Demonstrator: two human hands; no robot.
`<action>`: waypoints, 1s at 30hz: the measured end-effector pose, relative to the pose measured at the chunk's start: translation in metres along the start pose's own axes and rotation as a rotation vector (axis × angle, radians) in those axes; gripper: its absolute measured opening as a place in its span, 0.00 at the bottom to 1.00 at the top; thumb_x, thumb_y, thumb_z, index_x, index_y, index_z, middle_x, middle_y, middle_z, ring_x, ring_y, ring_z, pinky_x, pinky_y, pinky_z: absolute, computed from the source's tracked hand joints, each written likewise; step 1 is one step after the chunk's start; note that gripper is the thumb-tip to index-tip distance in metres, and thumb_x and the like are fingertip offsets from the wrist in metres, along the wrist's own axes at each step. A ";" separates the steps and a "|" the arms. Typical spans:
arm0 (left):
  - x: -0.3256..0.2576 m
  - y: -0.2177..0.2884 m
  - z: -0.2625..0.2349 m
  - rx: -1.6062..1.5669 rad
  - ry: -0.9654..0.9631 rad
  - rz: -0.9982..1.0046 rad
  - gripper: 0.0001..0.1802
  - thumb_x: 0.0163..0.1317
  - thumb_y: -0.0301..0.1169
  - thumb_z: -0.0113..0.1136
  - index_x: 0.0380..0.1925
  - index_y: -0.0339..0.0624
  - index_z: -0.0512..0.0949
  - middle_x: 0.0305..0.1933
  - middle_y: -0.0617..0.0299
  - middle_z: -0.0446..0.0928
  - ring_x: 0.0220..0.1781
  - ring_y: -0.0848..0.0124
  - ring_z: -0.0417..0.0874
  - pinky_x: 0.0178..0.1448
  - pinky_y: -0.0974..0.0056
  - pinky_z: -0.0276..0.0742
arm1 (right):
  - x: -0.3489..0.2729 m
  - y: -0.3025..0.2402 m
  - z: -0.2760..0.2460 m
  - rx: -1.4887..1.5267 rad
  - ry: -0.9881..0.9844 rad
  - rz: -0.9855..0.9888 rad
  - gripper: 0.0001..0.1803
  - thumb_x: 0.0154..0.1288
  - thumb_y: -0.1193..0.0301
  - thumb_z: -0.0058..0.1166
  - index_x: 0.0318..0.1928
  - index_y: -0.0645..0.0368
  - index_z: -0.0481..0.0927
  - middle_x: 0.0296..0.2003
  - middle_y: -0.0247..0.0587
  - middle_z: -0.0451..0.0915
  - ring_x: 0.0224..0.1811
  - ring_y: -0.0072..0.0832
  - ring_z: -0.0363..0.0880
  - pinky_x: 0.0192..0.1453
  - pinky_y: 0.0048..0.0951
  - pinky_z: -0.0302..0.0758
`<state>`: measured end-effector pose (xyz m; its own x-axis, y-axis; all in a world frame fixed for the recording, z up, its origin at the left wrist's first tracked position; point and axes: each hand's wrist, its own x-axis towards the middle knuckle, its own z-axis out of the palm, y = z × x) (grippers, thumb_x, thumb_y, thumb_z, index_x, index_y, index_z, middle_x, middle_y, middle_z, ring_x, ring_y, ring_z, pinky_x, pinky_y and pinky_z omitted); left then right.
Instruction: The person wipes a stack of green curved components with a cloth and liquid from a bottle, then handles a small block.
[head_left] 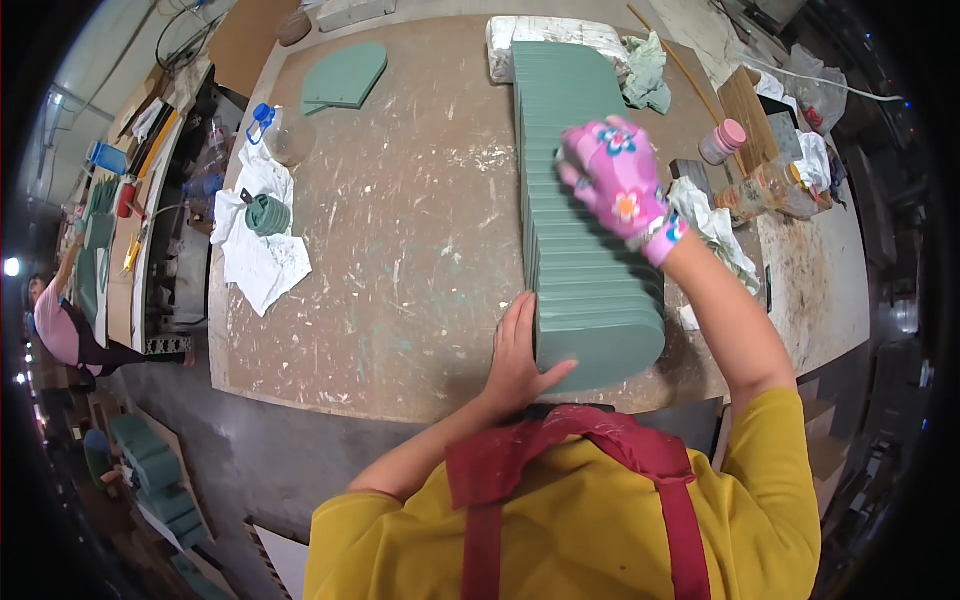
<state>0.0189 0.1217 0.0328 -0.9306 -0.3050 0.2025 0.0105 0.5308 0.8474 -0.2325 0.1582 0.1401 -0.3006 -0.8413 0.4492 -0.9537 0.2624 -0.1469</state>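
A long row of green rounded-end sheets, overlapping like fanned steps, runs from the far side of the worktable to its near edge. My left hand is bare. Its fingers lie stretched along the row's left edge, and the thumb rests over the nearest sheet. Above the middle-far part of the row is my right hand, in a pink flowered glove. Its fingers are curled down toward the sheets; whether something small is inside them is hidden.
Two loose green pieces lie far left on the worktable. A green-smeared pot stands on white cloth. On the right are a pink-lidded jar, a plastic bottle and rags. A co-worker stands far left.
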 end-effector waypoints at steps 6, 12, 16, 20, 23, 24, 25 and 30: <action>0.004 0.003 -0.001 -0.003 -0.007 -0.016 0.56 0.45 0.42 0.72 0.67 0.30 0.49 0.68 0.40 0.53 0.68 0.45 0.57 0.70 0.49 0.54 | -0.053 0.038 0.001 -0.012 0.143 0.134 0.13 0.60 0.65 0.53 0.43 0.58 0.76 0.31 0.43 0.77 0.38 0.41 0.77 0.55 0.43 0.67; 0.000 0.004 -0.005 0.016 -0.033 -0.076 0.56 0.46 0.41 0.72 0.67 0.30 0.48 0.68 0.41 0.51 0.69 0.46 0.56 0.71 0.50 0.53 | -0.040 -0.017 -0.031 -0.112 0.105 -0.019 0.08 0.59 0.64 0.53 0.33 0.54 0.76 0.28 0.41 0.78 0.36 0.39 0.78 0.46 0.41 0.70; -0.001 0.006 -0.017 -0.060 -0.088 -0.072 0.52 0.50 0.38 0.69 0.68 0.32 0.48 0.69 0.41 0.51 0.70 0.46 0.55 0.71 0.50 0.52 | -0.063 0.045 -0.040 -0.234 -0.018 0.351 0.10 0.59 0.65 0.55 0.39 0.56 0.77 0.34 0.43 0.78 0.41 0.41 0.77 0.48 0.42 0.70; 0.010 -0.037 -0.060 0.166 -0.126 0.035 0.41 0.57 0.38 0.63 0.66 0.34 0.56 0.70 0.41 0.54 0.70 0.45 0.56 0.72 0.49 0.52 | -0.044 0.023 -0.042 -0.050 0.071 0.178 0.13 0.59 0.63 0.54 0.42 0.55 0.76 0.33 0.40 0.78 0.41 0.38 0.78 0.60 0.43 0.65; 0.063 -0.059 -0.106 0.286 0.035 -0.110 0.31 0.61 0.37 0.58 0.61 0.35 0.64 0.67 0.43 0.61 0.69 0.46 0.60 0.71 0.48 0.54 | -0.010 -0.022 -0.017 0.219 -0.139 -0.080 0.12 0.53 0.69 0.57 0.40 0.50 0.75 0.31 0.29 0.77 0.42 0.29 0.78 0.66 0.39 0.59; 0.082 -0.074 -0.118 0.400 0.084 -0.022 0.29 0.61 0.35 0.57 0.60 0.36 0.65 0.64 0.44 0.64 0.66 0.47 0.63 0.69 0.50 0.58 | -0.005 -0.021 -0.009 0.153 -0.074 -0.094 0.12 0.52 0.70 0.57 0.39 0.51 0.75 0.30 0.29 0.77 0.42 0.29 0.78 0.66 0.40 0.60; 0.097 -0.089 -0.130 0.522 0.136 0.062 0.27 0.61 0.34 0.57 0.59 0.38 0.67 0.62 0.45 0.67 0.63 0.48 0.67 0.67 0.52 0.62 | 0.003 -0.017 0.001 0.094 -0.006 -0.115 0.11 0.51 0.70 0.57 0.37 0.51 0.74 0.30 0.30 0.76 0.41 0.28 0.78 0.65 0.40 0.61; 0.146 -0.110 -0.140 0.563 0.110 0.082 0.25 0.61 0.36 0.58 0.57 0.39 0.69 0.61 0.48 0.68 0.61 0.49 0.68 0.64 0.54 0.64 | 0.018 -0.001 0.001 -0.006 -0.010 -0.062 0.13 0.51 0.70 0.58 0.39 0.51 0.75 0.30 0.32 0.77 0.39 0.32 0.79 0.65 0.39 0.62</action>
<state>-0.0667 -0.0920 0.0379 -0.8912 -0.3095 0.3317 -0.1433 0.8858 0.4414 -0.2372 0.1424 0.1478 -0.2410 -0.8609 0.4481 -0.9705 0.2123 -0.1142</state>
